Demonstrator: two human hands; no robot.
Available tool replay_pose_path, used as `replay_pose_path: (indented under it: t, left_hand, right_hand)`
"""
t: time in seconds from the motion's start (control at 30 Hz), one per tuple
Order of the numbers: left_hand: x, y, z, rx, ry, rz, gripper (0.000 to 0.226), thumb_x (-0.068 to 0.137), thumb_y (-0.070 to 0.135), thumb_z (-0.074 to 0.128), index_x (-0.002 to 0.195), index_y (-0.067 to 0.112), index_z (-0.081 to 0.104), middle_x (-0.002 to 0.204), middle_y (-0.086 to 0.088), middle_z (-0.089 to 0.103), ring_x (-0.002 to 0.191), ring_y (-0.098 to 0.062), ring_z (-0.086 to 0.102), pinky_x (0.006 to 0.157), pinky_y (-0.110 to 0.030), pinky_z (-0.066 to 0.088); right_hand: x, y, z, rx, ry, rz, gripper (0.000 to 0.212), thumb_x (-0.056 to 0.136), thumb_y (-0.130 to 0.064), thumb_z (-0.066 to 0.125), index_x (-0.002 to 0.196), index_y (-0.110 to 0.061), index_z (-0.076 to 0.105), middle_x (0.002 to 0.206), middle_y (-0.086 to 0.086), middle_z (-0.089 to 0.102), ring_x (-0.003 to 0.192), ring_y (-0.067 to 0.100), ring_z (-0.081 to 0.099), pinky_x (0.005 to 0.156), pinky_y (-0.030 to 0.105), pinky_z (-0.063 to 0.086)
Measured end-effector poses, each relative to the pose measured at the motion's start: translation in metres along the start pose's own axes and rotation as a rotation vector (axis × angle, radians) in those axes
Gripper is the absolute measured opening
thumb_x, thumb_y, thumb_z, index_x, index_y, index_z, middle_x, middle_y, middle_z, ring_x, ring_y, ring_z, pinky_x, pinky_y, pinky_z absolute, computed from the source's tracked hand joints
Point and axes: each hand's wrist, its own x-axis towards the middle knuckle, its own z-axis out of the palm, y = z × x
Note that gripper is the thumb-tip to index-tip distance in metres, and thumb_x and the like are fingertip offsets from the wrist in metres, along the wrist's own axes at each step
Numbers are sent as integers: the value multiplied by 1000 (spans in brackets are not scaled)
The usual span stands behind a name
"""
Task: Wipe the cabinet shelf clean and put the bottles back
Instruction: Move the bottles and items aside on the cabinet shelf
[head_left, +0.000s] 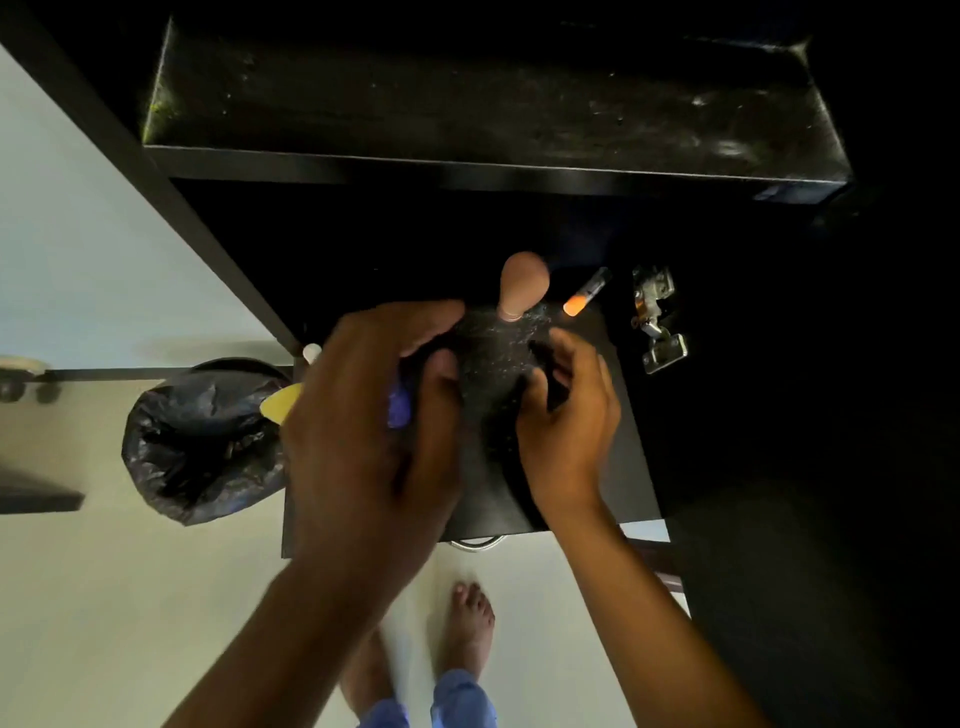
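Both hands hold a dark, speckled bottle (491, 364) with a tan rounded stopper (523, 283) in front of the black cabinet. My left hand (374, 415) curls round its left side and also holds a bluish-purple cloth (400, 402) against the palm. My right hand (569, 415) grips the bottle's right side. Above them, the dusty black cabinet shelf (493, 104) stands bare, with pale smears along its surface. The bottle's lower part is hidden behind my hands.
A small tube with an orange end (584, 296) lies on the lower black surface (613, 441). A metal door hinge (657, 322) sits to the right. A bin lined with a black bag (202, 441) stands on the pale floor at left. My bare feet (467, 629) are below.
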Motion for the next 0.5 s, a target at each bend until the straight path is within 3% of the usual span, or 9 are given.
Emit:
replay_pose_path:
  t: [0.07,0.17,0.23,0.3,0.43,0.5]
  left_hand:
    - [3,-2,23,-18,-70,-76,28,100,10,63,128,4,67,122,-7,71,113,-21,68,96,-32,53]
    - [11,2,53,27,-133,-71,46,98,15,69,140,0,59,139,-13,64,131,-20,58,112,-21,42]
    - [21,3,68,74,-177,-71,58,96,20,72,147,-1,52,147,-16,58,140,-25,53,118,-28,40]
    - [30,0,75,151,-214,-83,64,95,24,72,150,1,49,148,-16,56,142,-29,51,118,-37,41]
    - [27,-4,71,238,-190,10,58,96,24,66,148,3,53,145,-16,59,138,-30,53,118,-23,33]
    - [18,-7,66,241,-125,101,50,98,20,64,144,1,57,142,-18,61,135,-31,55,117,-29,39]
  right_hand:
    - [19,3,2,-78,22,-12,43,92,0,63,134,-12,62,132,7,61,122,25,60,106,42,50]
    - [45,10,8,-197,2,-24,46,91,-7,63,137,-8,59,139,15,55,128,32,54,109,41,45]
    - [59,15,10,-228,-47,2,44,91,-13,63,134,-10,59,137,17,52,124,34,54,104,47,48]
    - [65,21,14,-253,-75,8,44,90,-17,64,134,-12,58,137,17,49,123,35,53,101,47,49]
    - [62,28,17,-282,-55,-35,52,92,-13,67,142,-16,52,151,17,38,137,35,41,109,46,47]
    - [57,29,17,-254,-19,-33,53,92,-12,66,143,-15,52,151,17,39,137,35,41,109,43,46]
